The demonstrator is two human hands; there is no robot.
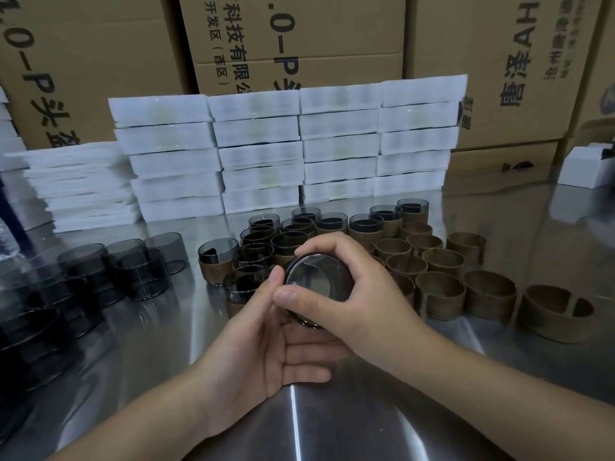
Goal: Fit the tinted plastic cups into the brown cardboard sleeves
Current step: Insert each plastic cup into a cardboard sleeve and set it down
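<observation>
- loose tinted cups (146, 271) on the worktop (332, 427), left of the fingers
- left hand (266, 344) fingers flat under the held cup (319, 281), thumb on rim
- right hand (359, 294) fingers clamped round it
- empty sleeves (489, 294) right of them

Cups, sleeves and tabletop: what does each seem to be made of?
Cups: smoky clear plastic, glossy; the table shows through them. The cup in the right hand looks the same. Sleeves: brown cardboard, matte, each a split ring with a cut edge. Tabletop: likely stainless steel, brushed; it mirrors its surroundings and streaks light.
</observation>
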